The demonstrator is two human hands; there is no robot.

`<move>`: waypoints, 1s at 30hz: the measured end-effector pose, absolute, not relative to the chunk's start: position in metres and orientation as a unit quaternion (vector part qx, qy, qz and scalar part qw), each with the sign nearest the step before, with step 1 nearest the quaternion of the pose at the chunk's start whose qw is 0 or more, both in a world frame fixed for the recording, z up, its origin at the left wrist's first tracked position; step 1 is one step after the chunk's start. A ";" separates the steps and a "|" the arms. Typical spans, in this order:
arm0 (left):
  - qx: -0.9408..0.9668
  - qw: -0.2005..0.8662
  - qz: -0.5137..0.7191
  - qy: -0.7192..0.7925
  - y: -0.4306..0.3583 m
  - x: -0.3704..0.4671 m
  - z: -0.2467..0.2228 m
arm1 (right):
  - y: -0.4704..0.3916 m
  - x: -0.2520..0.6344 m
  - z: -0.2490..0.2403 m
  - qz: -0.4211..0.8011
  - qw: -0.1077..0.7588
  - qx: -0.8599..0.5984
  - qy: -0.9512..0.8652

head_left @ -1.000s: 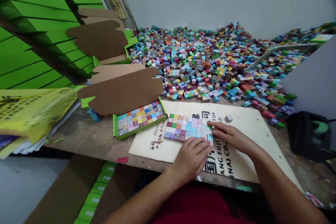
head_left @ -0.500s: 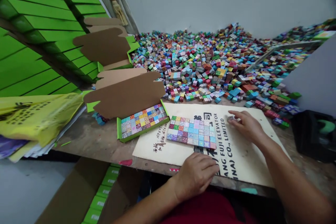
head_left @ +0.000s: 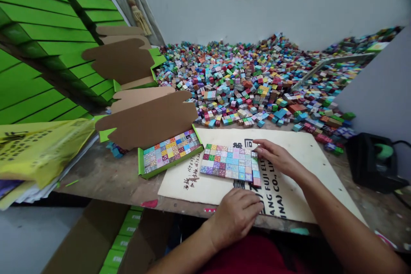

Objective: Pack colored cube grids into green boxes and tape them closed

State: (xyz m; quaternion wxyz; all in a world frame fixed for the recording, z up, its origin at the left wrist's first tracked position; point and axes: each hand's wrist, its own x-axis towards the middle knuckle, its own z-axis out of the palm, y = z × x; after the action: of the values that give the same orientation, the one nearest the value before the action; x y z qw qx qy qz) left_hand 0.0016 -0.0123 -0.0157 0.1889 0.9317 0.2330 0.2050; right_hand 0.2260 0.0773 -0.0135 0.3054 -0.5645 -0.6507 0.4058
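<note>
A flat slab of small patterned cubes (head_left: 224, 160), set in rows, lies on a cream cardboard sheet (head_left: 298, 197) with black lettering. My right hand (head_left: 276, 156) is at the slab's upper right corner, thumb and fingertips closed on a small patterned cube (head_left: 254, 153) partly covered by them. Just below the slab, my left hand (head_left: 239, 212) rests on the near edge of the sheet, its fingers laid down and slightly bent, with nothing visible in them. To the left of the slab stands an open green box (head_left: 175, 168) filled with similar cubes, its brown lid flap (head_left: 149, 120) raised.
A big heap of loose cubes (head_left: 231, 77) covers the back of the table up to the wall. Green boxes (head_left: 41, 43) are stacked at left beside a yellow bag (head_left: 41, 150). A black tape dispenser (head_left: 374, 167) stands at right.
My right hand has moved left with the small cube, from over the lettered sheet to the slab's upper right corner. My left hand stays in place; the view has shifted slightly.
</note>
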 end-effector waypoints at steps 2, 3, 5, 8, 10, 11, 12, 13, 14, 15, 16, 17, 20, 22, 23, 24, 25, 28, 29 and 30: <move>0.931 0.189 0.208 0.232 -0.013 0.002 -0.016 | 0.079 0.228 -0.018 0.440 0.326 -0.556 -0.625; 0.931 0.189 0.207 0.232 -0.012 0.001 -0.017 | 0.080 0.229 -0.019 0.454 0.330 -0.552 -0.616; 0.932 0.190 0.205 0.231 -0.012 0.001 -0.017 | 0.081 0.229 -0.019 0.475 0.332 -0.540 -0.610; 0.931 0.182 0.203 0.242 -0.009 0.001 -0.017 | 0.077 0.229 -0.014 0.487 0.332 -0.519 -0.620; 0.929 0.170 0.201 0.260 -0.007 0.002 -0.017 | 0.071 0.231 -0.010 0.478 0.319 -0.524 -0.629; 0.928 0.163 0.200 0.269 -0.006 0.003 -0.017 | 0.066 0.233 -0.008 0.469 0.305 -0.527 -0.639; 0.927 0.158 0.201 0.275 -0.005 0.003 -0.017 | 0.061 0.234 -0.006 0.457 0.289 -0.528 -0.655; 0.927 0.153 0.202 0.277 -0.004 0.003 -0.016 | 0.056 0.235 -0.004 0.441 0.270 -0.524 -0.677; 0.927 0.149 0.204 0.276 -0.004 0.003 -0.015 | 0.051 0.236 -0.002 0.423 0.249 -0.518 -0.700; 0.927 0.146 0.210 0.275 -0.003 0.001 -0.014 | 0.047 0.236 -0.001 0.404 0.229 -0.513 -0.722; 0.925 0.143 0.219 0.275 -0.002 -0.001 -0.012 | 0.044 0.236 0.000 0.386 0.212 -0.512 -0.737; 0.921 0.139 0.233 0.280 0.000 -0.006 -0.010 | 0.042 0.235 0.001 0.371 0.200 -0.516 -0.746; 0.893 0.109 0.282 0.333 0.009 -0.027 -0.005 | 0.040 0.231 0.001 0.349 0.189 -0.536 -0.745; 0.867 0.075 0.302 0.389 0.018 -0.045 -0.005 | 0.042 0.229 0.001 0.343 0.189 -0.550 -0.738; 0.855 0.061 0.305 0.415 0.022 -0.054 -0.007 | 0.043 0.228 0.000 0.341 0.188 -0.556 -0.735; 0.844 0.052 0.305 0.437 0.026 -0.062 -0.009 | 0.043 0.228 0.000 0.340 0.187 -0.559 -0.732; 0.836 0.049 0.304 0.454 0.029 -0.068 -0.012 | 0.044 0.228 0.000 0.340 0.188 -0.560 -0.732; 0.825 0.073 0.304 0.470 0.035 -0.080 -0.020 | 0.044 0.229 -0.003 0.339 0.189 -0.550 -0.739; 0.823 0.085 0.308 0.469 0.035 -0.081 -0.021 | 0.044 0.230 -0.004 0.338 0.189 -0.546 -0.743; 0.821 0.092 0.313 0.468 0.036 -0.082 -0.021 | 0.044 0.231 -0.005 0.337 0.189 -0.541 -0.748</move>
State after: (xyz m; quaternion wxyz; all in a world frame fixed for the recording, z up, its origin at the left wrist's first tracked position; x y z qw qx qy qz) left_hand -0.0817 0.0359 -0.0207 0.0917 0.8211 0.4683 0.3131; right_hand 0.2315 0.0437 -0.0046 0.1890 -0.5405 -0.7475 0.3366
